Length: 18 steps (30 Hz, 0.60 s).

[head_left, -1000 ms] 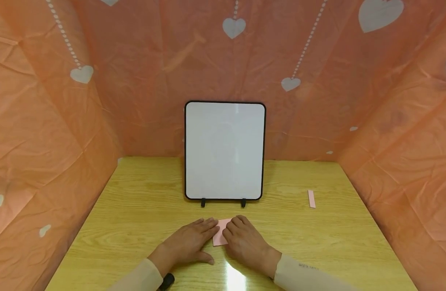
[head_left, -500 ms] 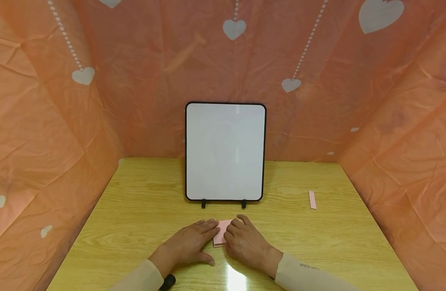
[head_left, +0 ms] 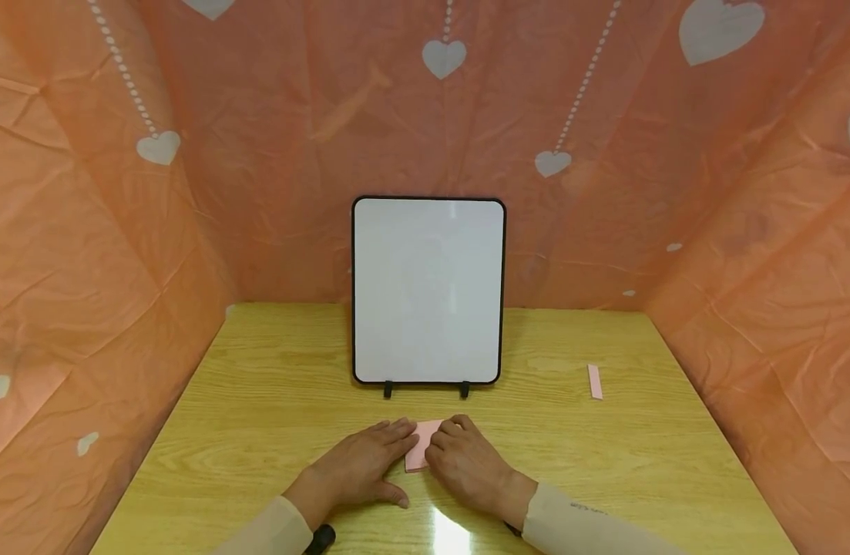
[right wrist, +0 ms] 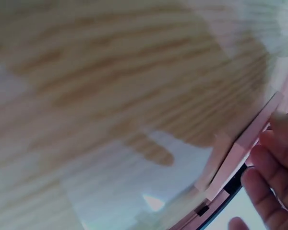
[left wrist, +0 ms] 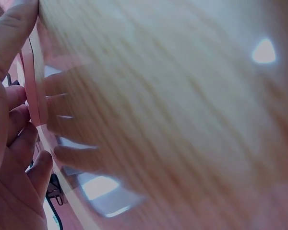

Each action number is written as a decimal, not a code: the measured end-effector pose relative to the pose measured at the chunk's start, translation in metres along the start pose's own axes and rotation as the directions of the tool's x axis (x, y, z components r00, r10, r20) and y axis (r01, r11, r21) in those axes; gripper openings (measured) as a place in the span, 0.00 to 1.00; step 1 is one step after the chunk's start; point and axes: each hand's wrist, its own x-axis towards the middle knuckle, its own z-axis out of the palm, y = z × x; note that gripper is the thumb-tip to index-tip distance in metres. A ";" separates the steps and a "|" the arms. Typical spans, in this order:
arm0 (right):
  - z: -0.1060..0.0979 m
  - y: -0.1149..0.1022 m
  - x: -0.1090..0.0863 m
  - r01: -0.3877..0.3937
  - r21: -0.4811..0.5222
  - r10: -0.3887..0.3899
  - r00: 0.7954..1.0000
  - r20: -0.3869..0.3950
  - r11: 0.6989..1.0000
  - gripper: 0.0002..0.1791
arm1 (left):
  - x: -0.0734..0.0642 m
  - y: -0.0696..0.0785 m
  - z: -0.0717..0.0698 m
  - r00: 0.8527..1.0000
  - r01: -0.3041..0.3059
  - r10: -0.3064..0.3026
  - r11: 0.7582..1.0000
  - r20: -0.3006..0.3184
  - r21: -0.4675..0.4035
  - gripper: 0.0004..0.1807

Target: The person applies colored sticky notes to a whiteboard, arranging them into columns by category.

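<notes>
A folded piece of pink paper [head_left: 421, 449] lies on the wooden table just in front of the whiteboard. My left hand [head_left: 361, 467] rests flat beside it, fingers straight, with the fingertips on its left edge. On the right side, my right hand [head_left: 468, 468] has curled fingers at the paper and covers its right part. In the right wrist view the paper [right wrist: 241, 149] shows as thin layers at my fingertips. The left wrist view shows the paper's edge [left wrist: 32, 79] beside my left fingers.
A black-framed whiteboard [head_left: 428, 291] stands on two small black feet behind the hands. Toward the right of the table [head_left: 258, 370] lies a narrow pink strip [head_left: 595, 381]. A black object [head_left: 320, 538] sticks out beside my left sleeve. Orange heart-printed cloth [head_left: 293, 154] surrounds the table.
The pink paper's near edge showed slightly separated layers half a second ago and now lies flatter. My right fingers have curled in a little; my left hand has stayed in place.
</notes>
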 end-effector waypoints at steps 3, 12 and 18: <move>-0.002 0.000 -0.001 -0.025 0.018 0.024 0.999 0.045 1.000 0.11 | 0.000 0.000 0.001 1.000 0.008 -0.008 1.000 0.005 -0.005 0.55; -0.004 0.002 -0.001 -0.089 0.050 0.085 0.994 0.069 0.995 0.14 | -0.001 0.001 -0.001 1.000 0.010 -0.010 1.000 0.011 -0.011 0.54; -0.008 0.001 -0.001 -0.072 0.050 0.071 0.997 0.016 0.996 0.09 | -0.001 0.001 -0.001 1.000 0.015 -0.015 1.000 0.009 -0.012 0.55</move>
